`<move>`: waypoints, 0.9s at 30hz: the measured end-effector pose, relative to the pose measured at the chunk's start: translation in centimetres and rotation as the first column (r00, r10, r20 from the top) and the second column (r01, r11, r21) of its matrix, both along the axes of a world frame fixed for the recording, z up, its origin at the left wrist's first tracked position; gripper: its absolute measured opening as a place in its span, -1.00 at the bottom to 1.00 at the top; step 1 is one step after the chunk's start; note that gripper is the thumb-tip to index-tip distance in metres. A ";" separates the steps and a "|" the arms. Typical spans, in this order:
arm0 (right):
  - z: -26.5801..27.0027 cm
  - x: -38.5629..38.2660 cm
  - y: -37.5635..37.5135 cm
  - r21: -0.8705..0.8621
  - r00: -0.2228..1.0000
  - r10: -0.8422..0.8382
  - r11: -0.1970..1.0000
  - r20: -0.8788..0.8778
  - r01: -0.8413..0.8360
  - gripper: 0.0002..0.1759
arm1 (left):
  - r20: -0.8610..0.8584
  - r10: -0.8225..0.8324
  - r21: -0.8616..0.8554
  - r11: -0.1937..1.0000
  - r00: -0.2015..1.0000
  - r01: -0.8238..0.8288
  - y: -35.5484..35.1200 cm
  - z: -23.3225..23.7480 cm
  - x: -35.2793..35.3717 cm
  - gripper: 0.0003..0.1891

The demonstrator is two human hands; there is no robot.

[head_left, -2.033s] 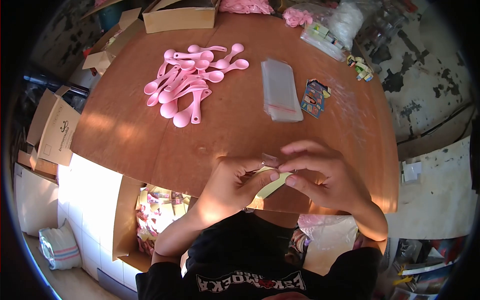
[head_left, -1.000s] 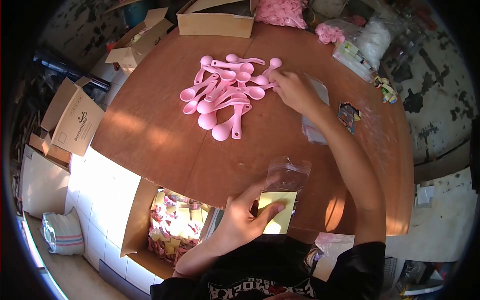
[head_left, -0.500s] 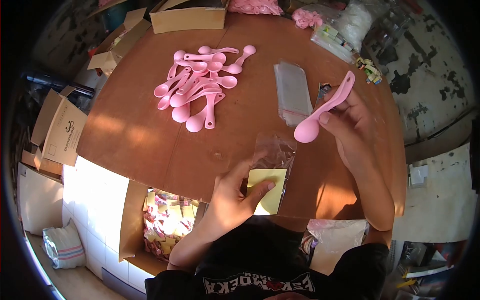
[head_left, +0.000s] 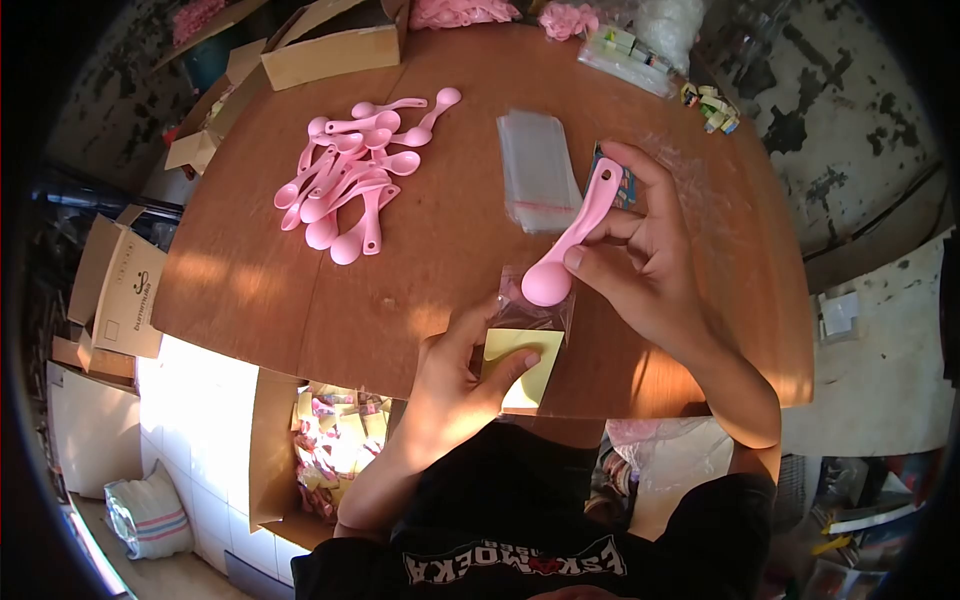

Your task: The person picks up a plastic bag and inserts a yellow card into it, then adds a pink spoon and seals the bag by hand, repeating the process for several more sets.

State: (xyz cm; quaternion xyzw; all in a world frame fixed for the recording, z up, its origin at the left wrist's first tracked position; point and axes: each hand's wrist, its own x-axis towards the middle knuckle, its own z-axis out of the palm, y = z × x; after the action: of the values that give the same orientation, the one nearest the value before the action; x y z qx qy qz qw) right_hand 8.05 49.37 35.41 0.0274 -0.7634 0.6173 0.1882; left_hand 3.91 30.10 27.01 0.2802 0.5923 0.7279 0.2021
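Observation:
My left hand pinches a clear plastic bag with a yellow card at its lower part, thumb lying across the card. Between the thumb and fingers of my right hand is a pink spoon, held by its handle, which has a hole at the end. The spoon's round bowl points down and overlaps the bag's upper end in this view. Left of the hands lies a loose pile of pink spoons. A stack of clear bags lies beyond. Colourful printed cards show partly behind my right fingers.
An open carton of packed pieces with yellow cards stands below the table's front edge at left. Another cardboard box sits at the table's far edge. Pink bundles and plastic packs lie along the back; small pieces rest at back right.
My right hand has brought the spoon left and down, from beside the bag to over its upper end. My left hand still grips the bag and card. The whole view has shifted slightly.

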 end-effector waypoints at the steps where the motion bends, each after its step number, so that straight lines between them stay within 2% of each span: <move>1: -0.2 0.0 0.4 0.140 0.999 0.021 0.990 -0.025 -0.017 -0.23 | -0.031 -0.023 -0.079 0.997 0.999 0.020 -0.2 0.1 -0.1 -0.48; 2: -0.4 0.2 0.7 0.278 0.998 0.044 0.960 -0.045 -0.030 -0.20 | -0.060 -0.049 -0.159 0.987 0.997 0.039 -0.2 0.2 -0.2 -0.48; 6: -0.1 0.9 -0.2 0.148 0.995 0.051 0.987 0.084 -0.063 -0.24 | -0.033 -0.063 -0.140 0.988 0.997 0.057 0.4 0.4 -0.1 -0.48; 8: -0.1 1.0 -0.4 0.193 0.989 0.061 0.977 0.138 -0.087 -0.31 | 0.019 -0.069 0.021 0.997 0.997 0.068 1.0 0.6 0.1 -0.49; 9: -0.3 1.0 -0.4 0.191 0.988 0.061 0.978 0.140 -0.087 -0.31 | 0.021 -0.069 0.019 0.997 0.997 0.068 1.0 0.5 0.1 -0.49; 11: -0.5 1.0 -0.3 0.296 0.999 0.048 0.954 0.023 -0.053 -0.37 | 0.051 -0.081 0.017 0.997 0.995 0.080 1.0 0.4 0.1 -0.47; 15: 0.8 1.2 -0.7 0.209 0.999 -0.021 0.978 0.033 0.013 -0.38 | -0.029 -0.098 -0.039 0.995 0.995 0.097 0.7 0.3 -0.2 -0.45; 17: 1.0 1.5 -0.9 0.329 0.983 0.007 0.942 0.186 -0.069 -0.41 | -0.031 -0.091 -0.038 0.995 0.995 0.090 0.7 0.4 -0.2 -0.44; 18: 0.7 1.4 -0.9 0.327 0.982 0.009 0.943 0.187 -0.071 -0.41 | -0.030 -0.090 -0.040 0.995 0.996 0.089 0.7 0.4 -0.1 -0.44; 20: -0.1 1.3 -1.0 0.334 0.999 0.031 0.942 0.023 -0.037 -0.54 | -0.003 -0.091 0.026 0.996 0.996 0.091 0.9 0.3 0.1 -0.43; 21: -0.2 1.2 -0.8 0.332 0.999 0.032 0.942 0.025 -0.038 -0.54 | -0.001 -0.090 0.025 0.996 0.996 0.090 0.9 0.1 0.1 -0.43; 23: -0.2 1.2 -0.2 0.459 0.992 -0.058 0.882 -0.113 0.104 -0.69 | -0.026 -0.067 0.045 0.997 0.997 0.068 1.1 -0.3 0.2 -0.41; 24: -0.5 1.1 -0.1 0.371 0.993 -0.050 0.924 -0.111 0.088 -0.75 | -0.026 -0.068 0.044 0.997 0.997 0.069 1.0 -0.2 0.1 -0.41; 25: -0.4 1.2 -0.1 0.371 0.992 -0.051 0.924 -0.112 0.090 -0.75 | -0.024 -0.080 0.011 0.997 0.996 0.081 0.8 -0.1 0.1 -0.41; 27: 0.0 1.6 -0.2 0.476 1.000 -0.011 0.879 -0.011 0.015 -0.74 | -0.025 -0.094 -0.019 0.995 0.995 0.093 0.9 0.3 0.0 -0.41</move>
State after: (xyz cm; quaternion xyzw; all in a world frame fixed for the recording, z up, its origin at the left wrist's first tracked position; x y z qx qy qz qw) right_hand 9.61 49.20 35.46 0.0704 -0.8910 0.4094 0.1829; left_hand 3.89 30.98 27.34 0.3153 0.5875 0.7087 0.2306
